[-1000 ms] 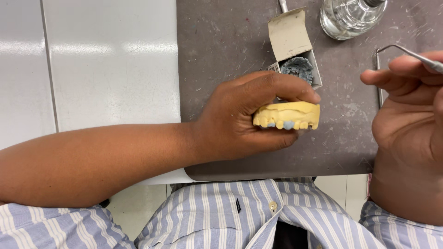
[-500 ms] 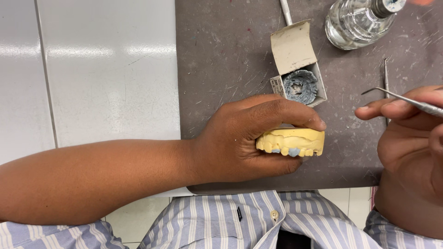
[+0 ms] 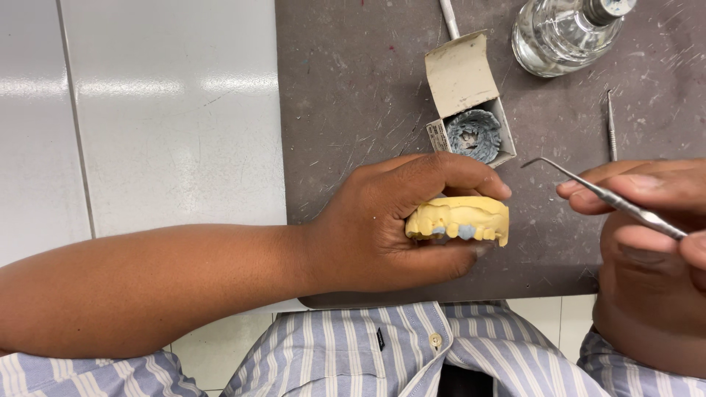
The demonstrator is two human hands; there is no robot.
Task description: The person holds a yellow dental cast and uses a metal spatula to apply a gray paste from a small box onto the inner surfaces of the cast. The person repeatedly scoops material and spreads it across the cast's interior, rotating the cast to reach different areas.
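My left hand (image 3: 390, 220) grips a yellow dental cast (image 3: 462, 219) with a few blue-grey teeth, held just above the front edge of the grey mat (image 3: 353, 95). My right hand (image 3: 647, 242) pinches a thin metal dental instrument (image 3: 603, 195) whose hooked tip points left, a short way to the right of the cast and not touching it. An open small cardboard box (image 3: 463, 81) holding a lump of blue-grey wax (image 3: 474, 136) lies just beyond the cast.
A clear glass bottle (image 3: 562, 33) stands at the far right of the mat. A second metal instrument (image 3: 611, 125) lies beside the box, and a white stick (image 3: 448, 18) pokes out behind it. White table surface (image 3: 169, 110) spreads to the left.
The view has shifted a little. My right hand has lowered and brought the instrument's tip leftward, closer to the cast. The left hand keeps its grip on the cast.
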